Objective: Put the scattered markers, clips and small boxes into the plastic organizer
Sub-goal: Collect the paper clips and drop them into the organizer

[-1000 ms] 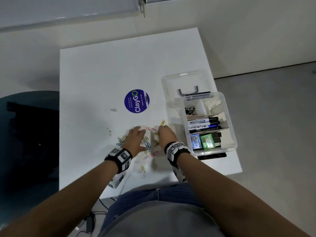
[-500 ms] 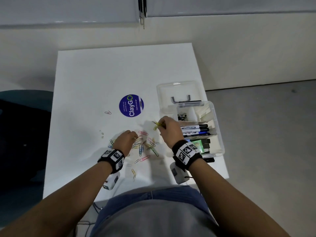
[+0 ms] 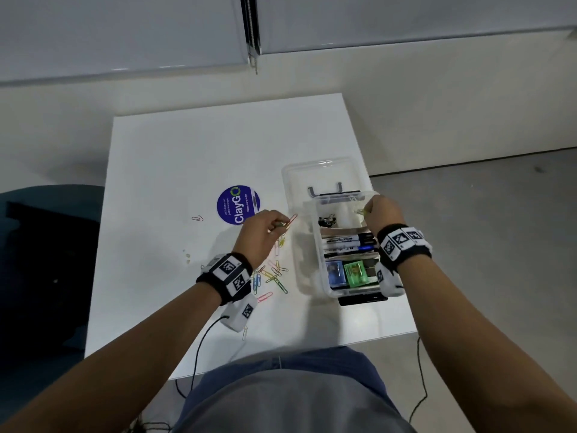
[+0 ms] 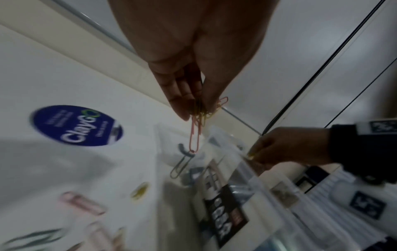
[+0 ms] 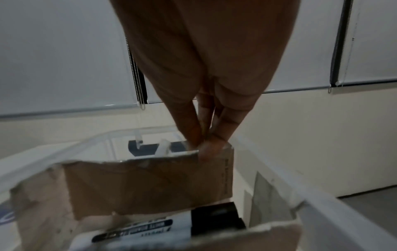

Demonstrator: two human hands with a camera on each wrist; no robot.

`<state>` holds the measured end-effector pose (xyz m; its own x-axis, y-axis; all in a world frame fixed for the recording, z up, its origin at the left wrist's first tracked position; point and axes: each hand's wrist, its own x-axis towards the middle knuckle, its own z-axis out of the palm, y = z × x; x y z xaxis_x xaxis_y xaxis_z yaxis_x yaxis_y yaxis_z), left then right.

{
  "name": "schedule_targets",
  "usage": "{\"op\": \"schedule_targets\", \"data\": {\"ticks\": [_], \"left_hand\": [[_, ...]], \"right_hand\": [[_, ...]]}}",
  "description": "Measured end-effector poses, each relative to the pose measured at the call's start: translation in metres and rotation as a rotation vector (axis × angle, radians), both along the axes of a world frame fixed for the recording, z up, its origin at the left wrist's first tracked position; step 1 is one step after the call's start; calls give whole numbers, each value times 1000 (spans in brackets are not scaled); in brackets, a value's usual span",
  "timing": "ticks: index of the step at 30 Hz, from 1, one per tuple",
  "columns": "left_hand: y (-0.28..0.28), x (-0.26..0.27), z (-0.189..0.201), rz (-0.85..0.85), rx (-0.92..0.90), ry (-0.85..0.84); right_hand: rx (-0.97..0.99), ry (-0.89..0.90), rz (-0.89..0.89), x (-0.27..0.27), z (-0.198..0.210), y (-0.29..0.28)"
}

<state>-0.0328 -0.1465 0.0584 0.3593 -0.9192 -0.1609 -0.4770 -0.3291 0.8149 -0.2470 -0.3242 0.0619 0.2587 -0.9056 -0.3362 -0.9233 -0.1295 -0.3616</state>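
Observation:
The clear plastic organizer (image 3: 318,276) stands at the table's right edge, holding markers (image 3: 349,242), a blue box (image 3: 335,273) and a green box (image 3: 356,271). My right hand (image 3: 367,211) hovers over its far compartment and pinches a yellow clip (image 3: 359,211); in the right wrist view its fingertips (image 5: 204,144) meet just above the cardboard divider (image 5: 150,183). My left hand (image 3: 278,225) is raised just left of the organizer and pinches a bunch of paper clips (image 4: 194,135), with a pink one (image 3: 292,219) sticking out. Several loose clips (image 3: 271,276) lie on the table below my left wrist.
The organizer's open lid (image 3: 321,176) with a grey handle lies flat behind it. A round blue ClayGo sticker (image 3: 238,205) is on the white table (image 3: 175,170), and a single clip (image 3: 197,218) lies to its left. A dark chair (image 3: 46,260) stands at the left.
Both hands left the clip pile. The right one carried a yellow clip over the organizer's far compartment. The left one rose with a bunch of clips and moved right.

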Motion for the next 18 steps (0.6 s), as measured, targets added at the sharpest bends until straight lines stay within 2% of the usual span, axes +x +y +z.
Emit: {"op": "schedule_targets", "data": {"ticks": [3,7,11,18], "left_hand": [[-29,-23,15,-45,-61,19],[-73,-56,23,-113,-116,47],[-117,-89,22,-124,-107,65],[-159,-123,11,-129,-88,11]], "right_hand": [[31,-56,-3,-3,0,-4],[-154,-57,-111,-21,-3,4],[6,-41,-100,-40,-13,16],[-1,-87,-119,-44,-12,20]]}}
